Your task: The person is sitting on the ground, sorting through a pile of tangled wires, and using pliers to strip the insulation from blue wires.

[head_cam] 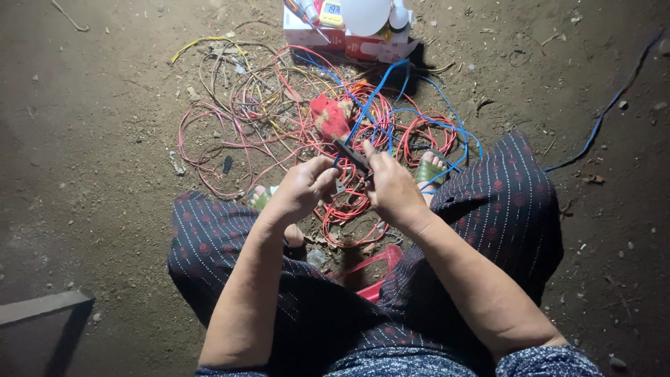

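Grip: While a short dark tool is pinched by left hand and right hand, tangled red wires lie beneath.
Risk: snagging is judged likely.

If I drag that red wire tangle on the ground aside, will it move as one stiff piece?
Probably not. The red wire tangle lies in loose, uneven loops, so it likely flops and stretches. Blue wire threads through it, so that would probably drag along and snag.

Both hands grip dark tool over wires.
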